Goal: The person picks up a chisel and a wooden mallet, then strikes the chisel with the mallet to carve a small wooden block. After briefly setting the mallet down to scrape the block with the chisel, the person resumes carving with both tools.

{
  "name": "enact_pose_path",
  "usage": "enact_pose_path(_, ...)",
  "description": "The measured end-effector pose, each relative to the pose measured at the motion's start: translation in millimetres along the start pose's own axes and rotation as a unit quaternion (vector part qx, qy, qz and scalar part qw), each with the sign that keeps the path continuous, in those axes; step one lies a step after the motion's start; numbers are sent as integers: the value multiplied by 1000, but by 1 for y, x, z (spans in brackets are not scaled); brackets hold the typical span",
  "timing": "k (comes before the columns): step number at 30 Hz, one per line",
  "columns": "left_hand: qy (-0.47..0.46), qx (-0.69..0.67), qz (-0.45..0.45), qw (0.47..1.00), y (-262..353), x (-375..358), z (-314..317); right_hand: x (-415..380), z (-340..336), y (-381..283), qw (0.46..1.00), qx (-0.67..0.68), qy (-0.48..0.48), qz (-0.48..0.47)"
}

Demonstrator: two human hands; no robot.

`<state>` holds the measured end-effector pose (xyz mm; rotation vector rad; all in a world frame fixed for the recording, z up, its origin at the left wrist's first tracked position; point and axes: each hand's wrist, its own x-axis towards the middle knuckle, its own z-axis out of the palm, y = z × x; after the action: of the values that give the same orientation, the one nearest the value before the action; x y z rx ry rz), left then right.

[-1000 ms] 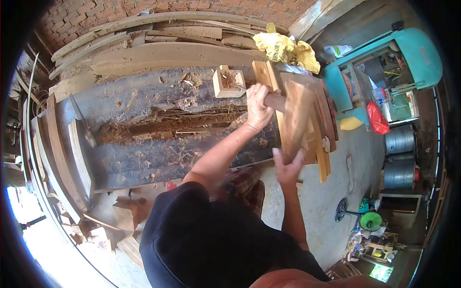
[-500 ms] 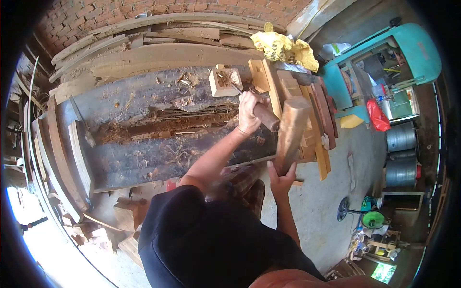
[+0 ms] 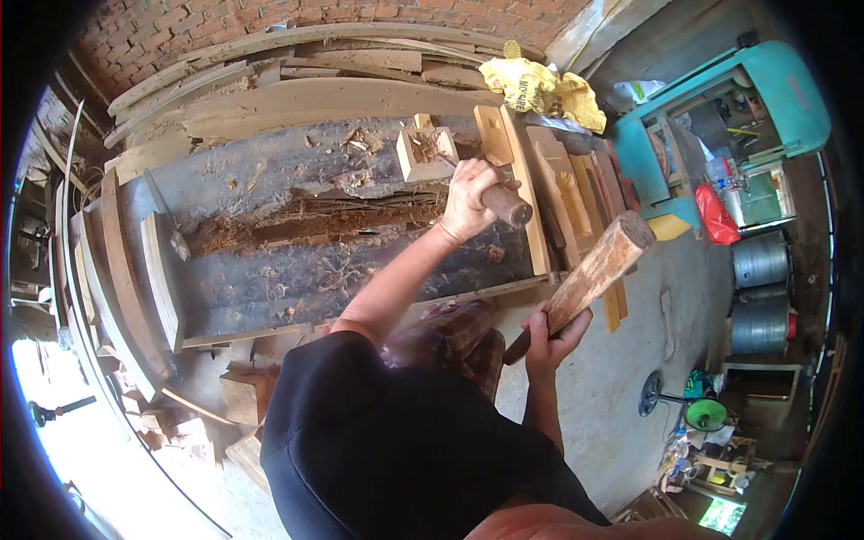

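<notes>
We see the mallet (image 3: pixel 601 268) in matt, mottled wood, and the tool handle (image 3: pixel 506 205) in darker, smoother wood. The hollowed block (image 3: pixel 420 166) shows pale, smooth-sided wood; the desk (image 3: pixel 225 301) beneath it is dark, scarred and rough. We note glossy plastic in the red bag (image 3: pixel 714 216) and shiny metal in the drums (image 3: pixel 758 259).

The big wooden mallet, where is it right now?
In the head view, the mallet is right of centre in the right hand, below and right of the tool handle in the left hand.
</notes>
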<state>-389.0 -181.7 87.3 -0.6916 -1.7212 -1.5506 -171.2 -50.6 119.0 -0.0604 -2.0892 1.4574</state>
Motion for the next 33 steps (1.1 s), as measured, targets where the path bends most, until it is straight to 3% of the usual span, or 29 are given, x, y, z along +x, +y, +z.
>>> enact_pose_path(7,-74,-1,67,995,-26,-3,-6,-5,7,-7,996,5,-15,90)
enact_pose_path(15,-9,-37,69,997,-22,3,-20,-7,13,-1,994,27,-16,105)
enact_pose_path(17,40,-59,28,997,-29,9,-16,-7,16,1,992,29,-25,119)
enact_pose_path(18,40,-78,-18,996,-33,12,-16,-6,16,2,991,31,-31,129)
enact_pose_path(21,36,-82,-44,995,-37,13,-5,-7,19,3,991,29,-35,127)
enact_pose_path(23,-39,-10,87,995,-33,8,-6,-7,19,2,991,28,-33,130)
enact_pose_path(25,-118,42,142,982,-15,11,-19,-8,20,0,990,26,-28,139)
enact_pose_path(27,-127,53,136,981,-17,1,-14,-7,19,-1,989,20,-33,144)
enact_pose_path(33,-22,21,50,998,-7,-3,-15,-9,13,1,988,11,-22,154)
